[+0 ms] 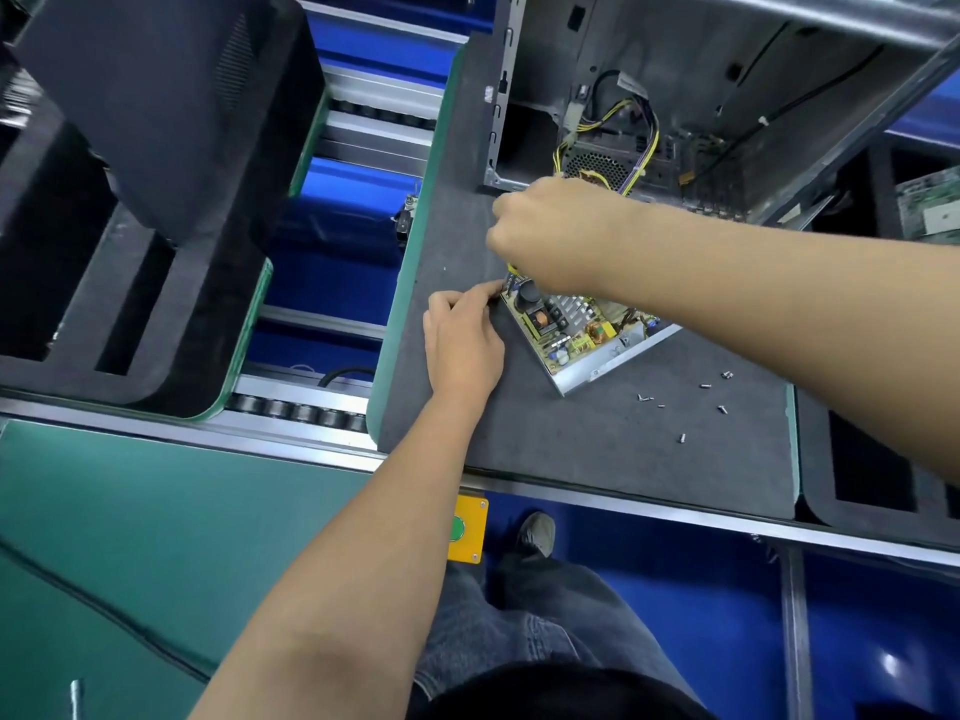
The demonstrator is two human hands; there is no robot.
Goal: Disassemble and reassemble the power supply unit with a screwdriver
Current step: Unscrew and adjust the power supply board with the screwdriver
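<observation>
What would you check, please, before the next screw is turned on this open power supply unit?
1. Unit seated flat on the grey mat: ok; the power supply unit lies there, cover off, board exposed.
2. Unit steadied: ok; the left hand holds its near corner.
3. Tool gripped: ok; the right hand is closed round a screwdriver, only a yellow bit of which shows.
4. Tip seated in a screw: cannot tell; the hand hides it.
5. Removed screws accounted for: ok; loose screws lie on the mat right of the unit.
6. Cables clear: cannot tell; the forearm covers them.
</observation>
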